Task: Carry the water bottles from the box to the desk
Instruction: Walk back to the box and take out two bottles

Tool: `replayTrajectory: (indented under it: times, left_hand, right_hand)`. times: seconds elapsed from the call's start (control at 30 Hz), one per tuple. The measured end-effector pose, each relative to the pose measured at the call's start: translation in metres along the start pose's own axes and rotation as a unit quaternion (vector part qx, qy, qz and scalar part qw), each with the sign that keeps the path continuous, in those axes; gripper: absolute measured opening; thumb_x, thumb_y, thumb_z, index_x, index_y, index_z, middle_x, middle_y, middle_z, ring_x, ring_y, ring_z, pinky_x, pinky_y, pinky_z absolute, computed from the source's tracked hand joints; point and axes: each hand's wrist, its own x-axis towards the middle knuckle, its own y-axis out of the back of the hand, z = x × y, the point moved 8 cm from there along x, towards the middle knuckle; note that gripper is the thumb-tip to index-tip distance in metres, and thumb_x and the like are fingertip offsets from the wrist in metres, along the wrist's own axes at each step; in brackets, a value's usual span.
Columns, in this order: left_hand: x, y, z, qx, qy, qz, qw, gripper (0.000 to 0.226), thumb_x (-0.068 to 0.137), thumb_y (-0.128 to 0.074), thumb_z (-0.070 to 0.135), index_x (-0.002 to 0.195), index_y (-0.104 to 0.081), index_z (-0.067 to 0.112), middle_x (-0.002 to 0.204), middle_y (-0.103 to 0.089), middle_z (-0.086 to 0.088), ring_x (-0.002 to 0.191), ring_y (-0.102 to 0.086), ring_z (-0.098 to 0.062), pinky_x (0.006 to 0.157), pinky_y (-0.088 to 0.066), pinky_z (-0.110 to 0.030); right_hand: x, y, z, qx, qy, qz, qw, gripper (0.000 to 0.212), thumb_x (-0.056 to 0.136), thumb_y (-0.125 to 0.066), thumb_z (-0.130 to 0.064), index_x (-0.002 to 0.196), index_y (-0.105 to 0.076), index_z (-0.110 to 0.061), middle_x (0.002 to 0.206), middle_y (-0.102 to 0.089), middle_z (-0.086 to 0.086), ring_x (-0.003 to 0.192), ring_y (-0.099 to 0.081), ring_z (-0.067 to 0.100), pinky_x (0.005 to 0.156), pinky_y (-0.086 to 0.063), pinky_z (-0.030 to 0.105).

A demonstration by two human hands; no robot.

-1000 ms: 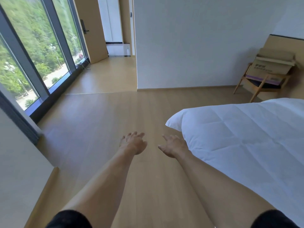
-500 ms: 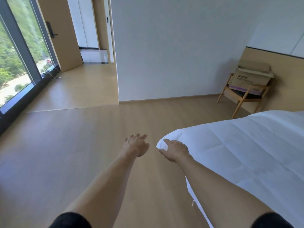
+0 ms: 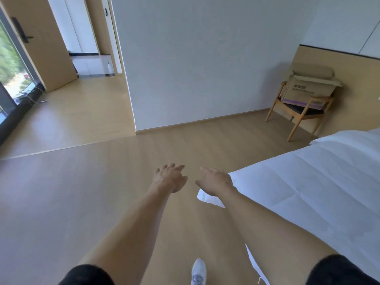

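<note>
- left hand (image 3: pixel 171 178) and right hand (image 3: pixel 216 183) reach forward, fingers relaxed and apart, holding nothing.
- cardboard box (image 3: pixel 309 88) sits on the chair (image 3: pixel 298 114), well apart from both.

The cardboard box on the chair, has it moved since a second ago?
No. The cardboard box sits on the wooden chair against the wall panel as before; only the camera has turned and come nearer, with both hands empty.

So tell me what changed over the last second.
The view swung right: the box on the chair now sits closer and larger, the window slides off left, and a shoe steps into view. Left hand and right hand stay outstretched, open, holding nothing.
</note>
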Motion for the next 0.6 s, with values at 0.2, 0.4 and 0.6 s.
replayTrajectory:
  times: [0.2,0.4,0.6]
  left_hand:
    - [0.101,0.019,-0.026,0.020,0.015,-0.003,1.000,0.058,0.100,-0.039,0.050,0.155,-0.031,0.036,0.159,-0.034,-0.001,0.147,-0.030,-0.025,0.117,-0.024,-0.044]
    - [0.229,0.075,-0.037,0.031,0.035,0.003,0.999,0.057,0.101,-0.039,0.048,0.155,-0.031,0.034,0.159,-0.035,-0.003,0.147,-0.030,-0.026,0.119,-0.023,-0.044]
    - [0.344,0.108,-0.010,0.030,0.013,0.009,0.999,0.056,0.100,-0.040,0.047,0.154,-0.034,0.033,0.156,-0.039,-0.004,0.145,-0.033,-0.027,0.117,-0.026,-0.044]
  right_hand:
    - [0.118,0.006,-0.016,0.022,0.015,-0.003,1.000,0.067,0.096,-0.045,-0.058,0.155,-0.030,-0.031,0.156,-0.041,0.006,0.142,-0.037,0.029,0.114,-0.030,0.043]
    - [0.259,0.045,-0.024,0.033,0.032,-0.011,0.999,0.069,0.096,-0.045,-0.061,0.156,-0.029,-0.033,0.156,-0.041,0.006,0.142,-0.039,0.030,0.114,-0.030,0.043]
    - [0.370,0.095,0.003,0.034,0.016,0.005,0.999,0.069,0.094,-0.045,-0.063,0.154,-0.031,-0.033,0.152,-0.046,0.008,0.140,-0.041,0.030,0.111,-0.032,0.043]
